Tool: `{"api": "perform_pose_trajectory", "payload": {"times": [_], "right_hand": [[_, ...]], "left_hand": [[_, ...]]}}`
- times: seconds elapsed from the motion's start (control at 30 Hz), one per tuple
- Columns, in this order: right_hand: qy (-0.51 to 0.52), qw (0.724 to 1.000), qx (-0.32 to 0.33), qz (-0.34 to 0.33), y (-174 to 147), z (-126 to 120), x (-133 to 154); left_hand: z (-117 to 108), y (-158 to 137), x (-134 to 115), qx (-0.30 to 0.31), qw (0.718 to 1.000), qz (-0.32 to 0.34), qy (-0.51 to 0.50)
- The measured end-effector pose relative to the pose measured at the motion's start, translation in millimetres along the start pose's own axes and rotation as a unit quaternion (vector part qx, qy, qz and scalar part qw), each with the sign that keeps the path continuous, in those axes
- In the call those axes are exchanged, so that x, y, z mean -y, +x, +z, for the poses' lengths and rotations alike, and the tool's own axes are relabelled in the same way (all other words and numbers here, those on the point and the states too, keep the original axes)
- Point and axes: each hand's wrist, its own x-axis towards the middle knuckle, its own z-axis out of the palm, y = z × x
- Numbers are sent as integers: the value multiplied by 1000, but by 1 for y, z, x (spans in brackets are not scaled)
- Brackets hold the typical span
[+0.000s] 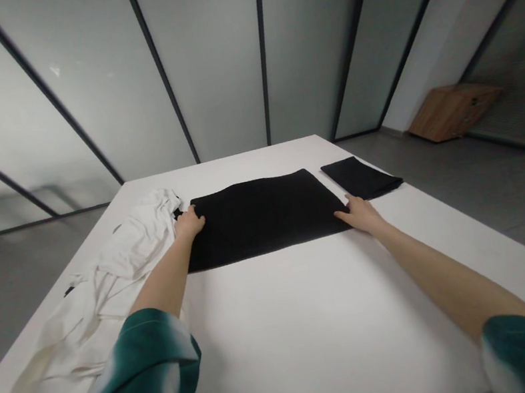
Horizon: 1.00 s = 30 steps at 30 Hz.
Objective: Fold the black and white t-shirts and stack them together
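A black folded cloth (261, 217) lies spread as a wide rectangle on the white table (325, 321). My left hand (189, 223) rests at its left edge, thumb on the fabric and fingers apart. At the right edge, my right hand (361, 213) touches the cloth near its front corner, with thumb and forefinger spread. Neither hand shows a clear grip; some fingers are hidden. Just beyond my right hand sits a smaller folded black cloth (361, 177). Crumpled white fabric (102, 299) with small dark patches lies along the left side, partly behind my left arm.
Frosted glass panels (213, 63) with dark frames stand behind the table. A wooden box-like piece (453, 112) is on the grey floor (485, 191) at the far right. The table narrows toward its far edge in this view.
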Motion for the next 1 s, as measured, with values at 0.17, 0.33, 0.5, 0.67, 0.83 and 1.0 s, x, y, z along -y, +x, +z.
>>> {"api": "perform_pose_trajectory", "payload": {"times": [0.17, 0.33, 0.5, 0.67, 0.83, 1.0], "right_hand": [[40, 991, 131, 1, 37, 2, 8], [11, 999, 33, -7, 74, -14, 23], [8, 985, -161, -55, 79, -22, 39], [-16, 996, -87, -28, 44, -24, 56], [-8, 998, 66, 2, -12, -26, 65], [9, 990, 135, -29, -61, -19, 76]], "left_hand": [[-10, 1, -6, 53, 996, 60, -28], [-25, -17, 13, 101, 986, 44, -128], [-42, -44, 33, 355, 921, 30, -156], [-51, -28, 5, 176, 975, 125, -56], [-19, -2, -54, 57, 980, 190, -26], [13, 7, -106, 88, 987, 136, -6]]}}
